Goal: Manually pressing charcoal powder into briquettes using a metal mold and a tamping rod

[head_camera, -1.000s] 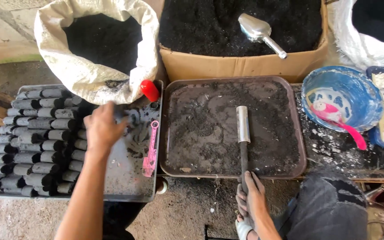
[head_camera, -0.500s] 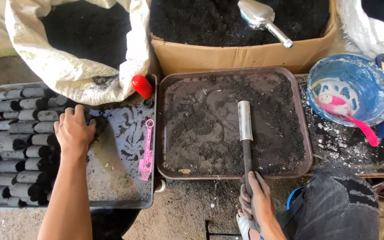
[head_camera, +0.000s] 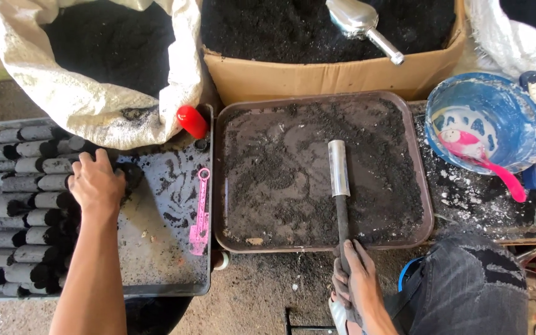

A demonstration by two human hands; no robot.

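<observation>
My left hand (head_camera: 96, 183) rests palm down on the rows of black cylindrical briquettes (head_camera: 17, 205) stacked on the grey tray (head_camera: 162, 260) at the left, fingers spread over the right end of a row. My right hand (head_camera: 356, 282) grips the dark handle of a metal tube press (head_camera: 339, 170) near the front edge. The press lies across the brown tray (head_camera: 227, 180) dusted with black powder, its shiny tube end pointing away from me.
A pink tool (head_camera: 200, 211) and a red cap (head_camera: 192, 121) lie on the grey tray. Behind stand a white sack (head_camera: 94, 105) of charcoal powder and a cardboard box (head_camera: 317, 77) with a metal scoop (head_camera: 361, 22). A blue bowl (head_camera: 516, 118) with a pink spoon sits right.
My left hand has moved left from the middle of the grey tray onto the briquette rows. The right hand keeps its grip on the press handle. The camera view shifted closer.
</observation>
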